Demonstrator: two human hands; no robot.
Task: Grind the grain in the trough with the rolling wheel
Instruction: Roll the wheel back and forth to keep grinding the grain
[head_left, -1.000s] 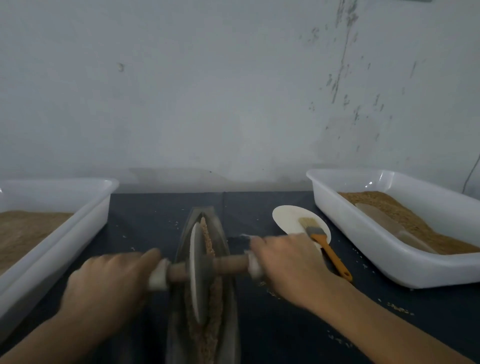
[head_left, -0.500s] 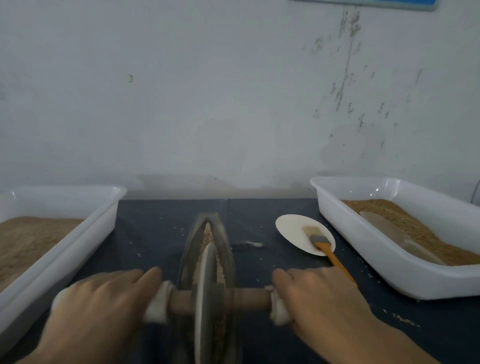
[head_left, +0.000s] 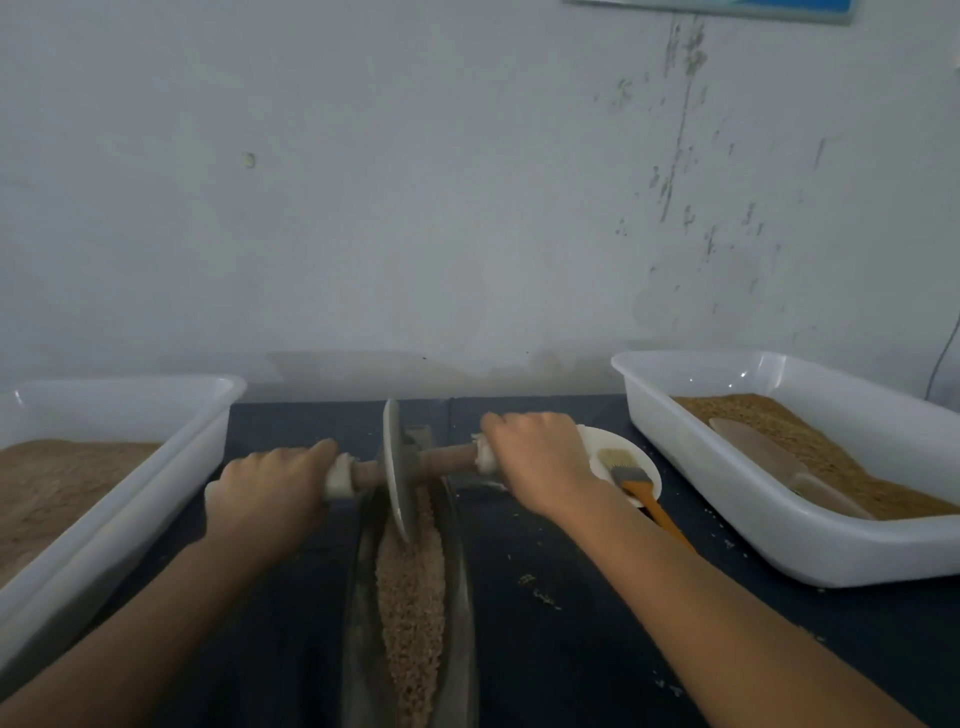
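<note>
The left hand (head_left: 270, 488) is curled round the white-wrapped left end of the wooden axle (head_left: 447, 460), and the right hand (head_left: 540, 457) grips the right end the same way, so both are closed on it. Between them the rolling wheel (head_left: 397, 470) stands on edge at the far end of the trough (head_left: 462, 597), which sits on the dark surface (head_left: 571, 623) between the two white trays. The trough's long axis runs from the person toward the wall, and the axle lies square across it. The grain (head_left: 410, 597) fills the near stretch, uncrushed by the look of it. To do the stroke well, press evenly on both ends, keep the wheel upright and draw it straight along the channel, or grain may spill.
</note>
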